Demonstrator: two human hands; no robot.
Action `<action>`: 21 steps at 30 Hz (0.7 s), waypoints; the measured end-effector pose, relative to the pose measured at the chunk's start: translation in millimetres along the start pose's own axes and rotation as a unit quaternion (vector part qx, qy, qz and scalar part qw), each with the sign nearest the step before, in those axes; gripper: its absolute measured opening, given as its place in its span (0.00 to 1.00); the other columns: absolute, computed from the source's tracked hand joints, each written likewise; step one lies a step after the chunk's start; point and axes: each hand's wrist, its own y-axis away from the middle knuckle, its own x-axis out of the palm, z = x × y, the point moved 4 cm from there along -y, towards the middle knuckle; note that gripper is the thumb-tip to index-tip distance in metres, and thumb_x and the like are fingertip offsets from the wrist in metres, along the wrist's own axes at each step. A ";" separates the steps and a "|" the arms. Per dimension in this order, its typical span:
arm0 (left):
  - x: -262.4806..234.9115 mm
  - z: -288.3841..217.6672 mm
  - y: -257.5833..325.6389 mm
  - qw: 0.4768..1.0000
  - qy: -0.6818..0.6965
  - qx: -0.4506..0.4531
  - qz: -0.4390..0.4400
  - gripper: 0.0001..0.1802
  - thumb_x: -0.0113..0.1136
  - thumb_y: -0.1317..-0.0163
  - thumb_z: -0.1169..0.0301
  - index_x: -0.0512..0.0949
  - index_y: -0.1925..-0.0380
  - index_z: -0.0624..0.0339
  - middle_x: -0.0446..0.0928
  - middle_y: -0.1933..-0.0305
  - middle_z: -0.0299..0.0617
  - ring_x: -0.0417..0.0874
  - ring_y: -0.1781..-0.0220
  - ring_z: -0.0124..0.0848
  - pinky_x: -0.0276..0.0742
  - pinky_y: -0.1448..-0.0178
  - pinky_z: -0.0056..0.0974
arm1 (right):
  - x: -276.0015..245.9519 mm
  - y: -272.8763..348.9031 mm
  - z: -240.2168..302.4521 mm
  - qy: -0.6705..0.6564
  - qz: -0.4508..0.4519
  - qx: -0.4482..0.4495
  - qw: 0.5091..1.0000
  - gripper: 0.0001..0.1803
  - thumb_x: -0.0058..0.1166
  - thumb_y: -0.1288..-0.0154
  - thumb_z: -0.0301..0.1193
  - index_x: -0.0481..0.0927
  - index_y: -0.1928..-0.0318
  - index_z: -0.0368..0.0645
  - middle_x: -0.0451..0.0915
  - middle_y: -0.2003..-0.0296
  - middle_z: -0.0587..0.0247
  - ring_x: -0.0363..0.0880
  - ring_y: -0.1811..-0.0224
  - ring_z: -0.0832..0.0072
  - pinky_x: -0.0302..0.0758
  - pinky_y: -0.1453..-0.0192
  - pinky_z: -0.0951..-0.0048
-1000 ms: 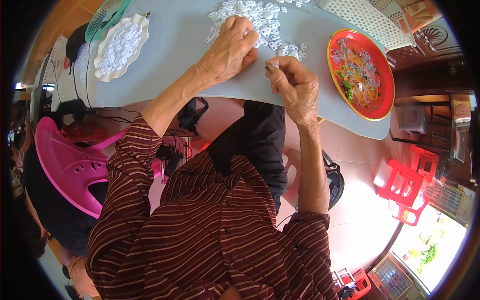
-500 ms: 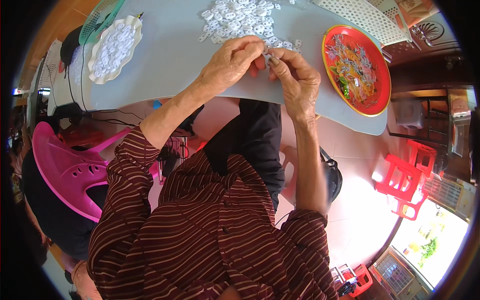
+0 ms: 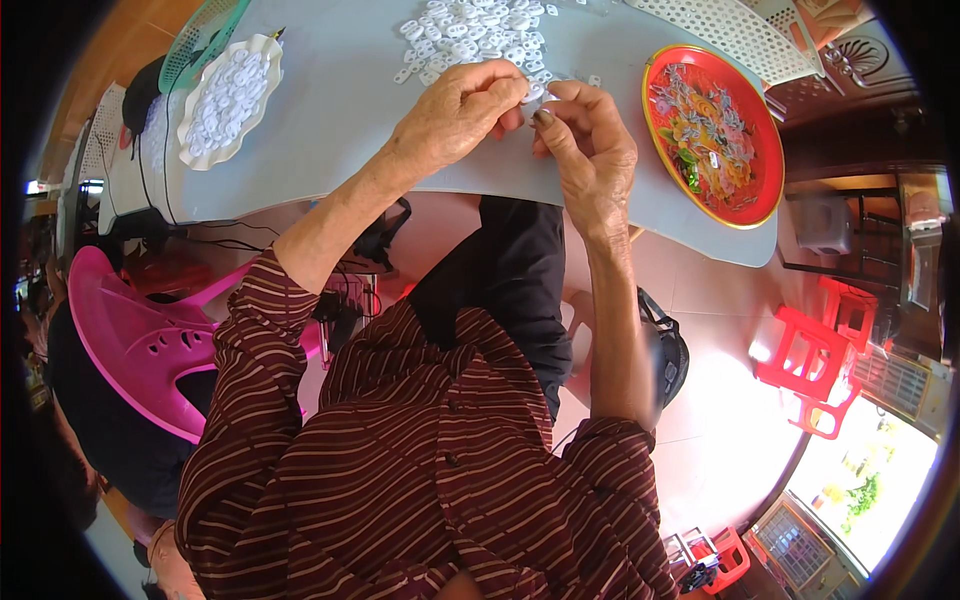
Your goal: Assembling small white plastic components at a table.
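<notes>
Hands drawn nearer, piece (image 3: 535, 95) pinched between

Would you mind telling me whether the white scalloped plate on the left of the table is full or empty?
Full: the white scalloped plate is heaped with small white pieces covering nearly its whole surface, only the rim showing.

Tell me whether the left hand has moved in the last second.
Yes. The left hand left the pile of white pieces and came back toward the table edge, meeting the right hand.
</notes>
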 end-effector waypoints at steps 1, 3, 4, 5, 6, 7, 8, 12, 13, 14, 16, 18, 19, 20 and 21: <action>-1.7 -3.7 -1.4 0.999 -0.041 0.010 0.015 0.15 0.47 0.35 0.61 0.76 0.69 0.61 0.73 0.79 0.36 0.69 0.77 0.23 0.66 0.71 0.31 | 0.0 0.1 -0.1 0.000 0.000 0.000 1.000 0.11 0.55 0.39 0.20 0.75 0.55 0.39 0.78 0.70 0.67 0.75 0.72 0.84 0.73 0.67 0.82; -5.3 -7.7 -3.8 0.996 -0.082 0.020 0.030 0.15 0.47 0.34 0.62 0.75 0.70 0.61 0.73 0.80 0.36 0.69 0.77 0.23 0.66 0.71 0.32 | 0.2 0.3 0.1 0.019 0.003 -0.005 1.000 0.12 0.55 0.39 0.21 0.75 0.54 0.39 0.78 0.70 0.67 0.75 0.72 0.84 0.74 0.67 0.82; -6.8 -8.9 -4.8 0.994 -0.095 0.028 0.036 0.14 0.46 0.34 0.63 0.75 0.70 0.62 0.73 0.80 0.36 0.69 0.77 0.24 0.66 0.72 0.32 | 0.3 0.6 0.2 0.019 0.003 -0.005 1.000 0.12 0.55 0.39 0.21 0.75 0.54 0.39 0.78 0.70 0.67 0.75 0.72 0.84 0.74 0.67 0.82; -7.1 -9.5 -5.2 0.993 -0.108 0.036 0.041 0.14 0.46 0.34 0.63 0.74 0.70 0.62 0.73 0.80 0.36 0.69 0.77 0.24 0.66 0.72 0.33 | 0.2 1.2 0.2 0.027 0.005 -0.001 1.000 0.12 0.55 0.38 0.23 0.75 0.53 0.39 0.78 0.69 0.67 0.75 0.72 0.83 0.73 0.66 0.82; -6.6 -9.3 -5.1 0.993 -0.109 0.035 0.041 0.14 0.46 0.34 0.63 0.74 0.70 0.62 0.73 0.80 0.36 0.69 0.77 0.24 0.66 0.72 0.33 | 0.4 1.5 0.3 0.035 0.006 0.003 0.999 0.13 0.55 0.36 0.25 0.75 0.51 0.39 0.78 0.68 0.66 0.75 0.71 0.82 0.73 0.65 0.81; -5.2 -8.9 -5.1 0.993 -0.102 0.034 0.038 0.14 0.46 0.34 0.63 0.74 0.70 0.62 0.72 0.80 0.36 0.69 0.78 0.24 0.66 0.72 0.33 | 0.3 1.5 0.2 0.035 0.006 0.004 0.999 0.13 0.55 0.36 0.25 0.75 0.51 0.39 0.78 0.68 0.66 0.75 0.71 0.82 0.73 0.65 0.81; -4.2 -8.3 -5.2 0.994 -0.095 0.033 0.035 0.14 0.46 0.34 0.63 0.74 0.70 0.63 0.72 0.80 0.37 0.69 0.78 0.25 0.66 0.72 0.34 | 0.2 1.5 0.8 0.035 0.008 -0.005 0.999 0.13 0.55 0.36 0.25 0.75 0.51 0.39 0.78 0.68 0.66 0.75 0.71 0.82 0.73 0.65 0.81; -2.3 -6.3 -5.1 0.994 -0.098 0.034 0.035 0.15 0.46 0.34 0.62 0.74 0.69 0.63 0.73 0.79 0.38 0.70 0.77 0.25 0.67 0.71 0.34 | -0.4 2.1 0.6 0.043 -0.003 -0.024 0.999 0.13 0.55 0.36 0.25 0.75 0.51 0.39 0.78 0.69 0.66 0.75 0.71 0.82 0.72 0.64 0.82; -2.3 -7.0 -3.7 0.994 -0.100 0.031 0.029 0.15 0.46 0.34 0.62 0.74 0.69 0.63 0.74 0.79 0.39 0.71 0.77 0.26 0.68 0.71 0.34 | -0.6 2.1 0.5 0.044 -0.003 -0.024 0.999 0.13 0.55 0.36 0.25 0.75 0.51 0.39 0.78 0.69 0.66 0.75 0.71 0.82 0.72 0.64 0.82; -2.3 -7.4 -2.8 0.994 -0.103 0.028 0.023 0.15 0.46 0.33 0.62 0.74 0.69 0.62 0.74 0.78 0.39 0.72 0.76 0.26 0.69 0.70 0.34 | -0.4 2.1 0.7 0.045 0.001 -0.023 0.999 0.13 0.55 0.36 0.25 0.75 0.51 0.39 0.78 0.69 0.66 0.75 0.71 0.82 0.72 0.64 0.82; -0.5 -7.8 -2.0 0.995 -0.096 0.022 0.021 0.15 0.46 0.33 0.61 0.74 0.68 0.63 0.75 0.78 0.40 0.73 0.76 0.26 0.69 0.70 0.35 | 0.1 2.5 1.0 0.047 0.004 -0.022 0.999 0.13 0.55 0.36 0.25 0.75 0.51 0.39 0.78 0.69 0.66 0.75 0.71 0.82 0.72 0.64 0.82; -0.5 -7.7 -2.0 0.996 -0.090 0.016 0.019 0.16 0.46 0.33 0.61 0.74 0.68 0.63 0.75 0.77 0.40 0.74 0.75 0.27 0.70 0.70 0.35 | 0.1 1.9 0.9 0.039 0.001 -0.025 0.999 0.13 0.55 0.36 0.25 0.75 0.51 0.39 0.78 0.69 0.66 0.75 0.71 0.83 0.72 0.64 0.82; -0.8 -8.4 -2.2 0.995 -0.092 0.024 0.023 0.16 0.45 0.33 0.61 0.74 0.68 0.63 0.75 0.78 0.40 0.73 0.76 0.27 0.69 0.70 0.35 | 0.1 1.9 0.7 0.039 0.001 -0.025 0.999 0.13 0.55 0.36 0.25 0.75 0.51 0.39 0.78 0.69 0.66 0.75 0.71 0.83 0.72 0.64 0.82; -1.1 -8.8 -2.5 0.995 -0.094 0.033 0.027 0.16 0.45 0.33 0.61 0.74 0.68 0.63 0.74 0.78 0.40 0.72 0.76 0.27 0.69 0.70 0.35 | -0.1 1.9 0.5 0.039 -0.002 -0.024 0.999 0.13 0.55 0.36 0.25 0.75 0.51 0.39 0.78 0.69 0.66 0.74 0.71 0.83 0.73 0.64 0.82; -1.4 -7.1 -2.8 0.995 -0.094 0.033 0.027 0.16 0.45 0.33 0.61 0.74 0.68 0.63 0.74 0.78 0.40 0.72 0.76 0.27 0.69 0.70 0.35 | -0.2 2.1 0.5 0.038 -0.005 -0.024 0.999 0.13 0.55 0.37 0.24 0.75 0.51 0.39 0.78 0.69 0.66 0.74 0.71 0.83 0.73 0.64 0.82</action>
